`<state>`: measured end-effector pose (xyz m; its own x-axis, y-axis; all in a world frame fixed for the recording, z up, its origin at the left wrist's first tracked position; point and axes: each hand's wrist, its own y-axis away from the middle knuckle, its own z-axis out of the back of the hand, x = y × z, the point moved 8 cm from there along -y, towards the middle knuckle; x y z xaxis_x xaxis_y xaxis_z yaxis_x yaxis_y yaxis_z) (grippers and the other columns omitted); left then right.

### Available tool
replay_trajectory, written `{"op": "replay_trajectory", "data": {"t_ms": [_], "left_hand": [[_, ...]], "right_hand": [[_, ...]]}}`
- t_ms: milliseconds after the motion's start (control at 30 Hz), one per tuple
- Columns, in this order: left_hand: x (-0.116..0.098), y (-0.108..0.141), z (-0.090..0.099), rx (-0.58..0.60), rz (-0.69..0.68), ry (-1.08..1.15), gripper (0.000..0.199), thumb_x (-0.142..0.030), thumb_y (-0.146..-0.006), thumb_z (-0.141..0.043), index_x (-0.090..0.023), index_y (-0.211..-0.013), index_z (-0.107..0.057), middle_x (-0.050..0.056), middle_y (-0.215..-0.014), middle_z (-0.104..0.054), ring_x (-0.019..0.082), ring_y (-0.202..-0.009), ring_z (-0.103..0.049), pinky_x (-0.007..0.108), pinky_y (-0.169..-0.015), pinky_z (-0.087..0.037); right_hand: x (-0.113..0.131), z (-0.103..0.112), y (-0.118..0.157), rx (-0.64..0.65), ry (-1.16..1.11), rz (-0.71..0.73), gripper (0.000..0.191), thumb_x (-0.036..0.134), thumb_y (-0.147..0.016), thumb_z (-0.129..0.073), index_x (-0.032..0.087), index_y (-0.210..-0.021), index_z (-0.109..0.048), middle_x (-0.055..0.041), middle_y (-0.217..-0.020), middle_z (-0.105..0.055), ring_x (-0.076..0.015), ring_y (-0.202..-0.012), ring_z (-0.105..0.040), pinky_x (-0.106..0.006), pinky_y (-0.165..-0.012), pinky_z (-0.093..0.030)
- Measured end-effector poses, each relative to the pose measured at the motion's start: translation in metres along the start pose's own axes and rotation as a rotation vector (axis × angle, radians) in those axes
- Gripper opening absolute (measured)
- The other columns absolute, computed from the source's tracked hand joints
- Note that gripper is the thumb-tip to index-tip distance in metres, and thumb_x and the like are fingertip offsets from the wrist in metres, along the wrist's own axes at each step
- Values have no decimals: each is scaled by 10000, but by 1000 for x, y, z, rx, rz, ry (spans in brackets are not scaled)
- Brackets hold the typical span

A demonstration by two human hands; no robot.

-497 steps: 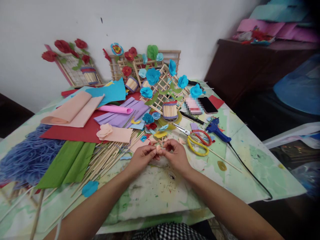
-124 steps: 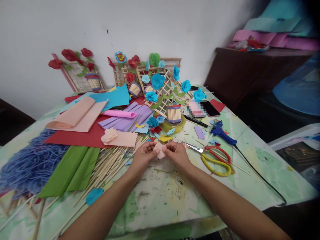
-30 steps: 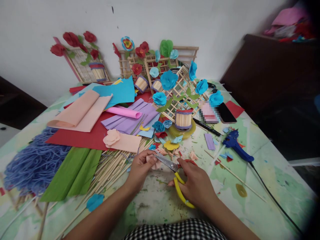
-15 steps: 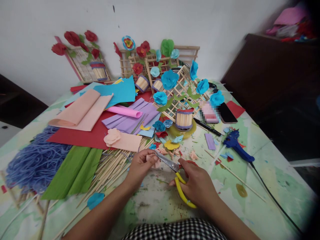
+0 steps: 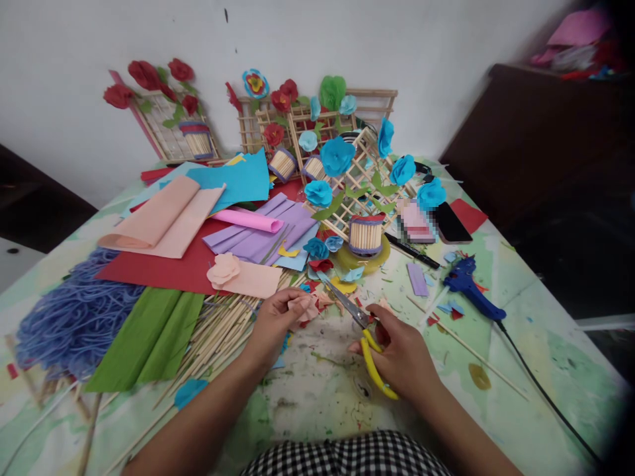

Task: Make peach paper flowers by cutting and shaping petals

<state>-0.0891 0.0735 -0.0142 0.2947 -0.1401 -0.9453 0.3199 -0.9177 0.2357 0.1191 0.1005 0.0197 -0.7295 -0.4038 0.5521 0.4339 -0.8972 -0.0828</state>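
Between the thumb and fingers of my left hand is a small pale pink paper flower. My right hand is closed round the yellow handles of a pair of scissors. The blades point away and to the left, a short gap from the pink paper. Another pale pink paper flower lies on a pink paper strip beyond my left hand. Paper scraps in pink, red and yellow are scattered just past the blades.
A blue glue gun with its cord lies at right. Thin wooden sticks, green crepe paper and blue yarn are at left. A stick lattice with blue paper flowers stands ahead, near a black phone.
The scissors have moved right, away from the pink paper in my left hand. My left hand has lifted slightly, and more of the pink flower now shows.
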Motion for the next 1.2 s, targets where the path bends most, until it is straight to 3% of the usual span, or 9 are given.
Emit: {"op": "replay_trajectory", "data": {"t_ms": [133, 267, 467, 767, 1200], "left_hand": [[10, -1, -2, -7, 126, 177, 259, -244, -625, -759, -157, -828, -624, -22, -671, -592, 65, -515, -512, 151, -427, -370], [12, 1, -6, 15, 143, 288, 299, -169, -627, -757, -153, -890, -615, -1, -778, -628, 84, -664, -587, 175, -590, -471], [16, 5, -12, 64, 154, 320, 337, -151, -642, -750, -145, -955, -625, 45, -918, -673, 117, -796, -620, 212, -718, -489], [13, 6, -13, 73, 146, 295, 158, -176, -679, -718, -130, -756, -588, -24, -666, -580, 63, -597, -539, 163, -569, -450], [15, 4, -9, 4, 148, 321, 278, -114, -650, -721, -136, -896, -594, 32, -825, -662, 117, -736, -628, 218, -688, -503]], "right_hand": [[-3, 0, 1, -10, -64, -38, 496, 394, -723, -578, 136, -1146, -546, 16, -589, -551, -152, -525, -526, -247, -497, -389], [-3, -8, 2, 12, -94, -39, 519, 381, -711, -592, 130, -1161, -530, 21, -608, -532, -143, -536, -510, -247, -520, -395], [-5, -15, 3, 48, -110, -57, 524, 370, -709, -595, 148, -1177, -518, 34, -598, -512, -138, -531, -497, -247, -524, -383], [-5, -17, 4, 71, -102, -76, 527, 378, -709, -594, 142, -1174, -513, 32, -607, -513, -141, -544, -499, -247, -529, -374], [-3, -18, 4, 97, -77, -84, 508, 380, -715, -577, 140, -1158, -515, 19, -614, -540, -149, -539, -506, -254, -523, -370]]}}
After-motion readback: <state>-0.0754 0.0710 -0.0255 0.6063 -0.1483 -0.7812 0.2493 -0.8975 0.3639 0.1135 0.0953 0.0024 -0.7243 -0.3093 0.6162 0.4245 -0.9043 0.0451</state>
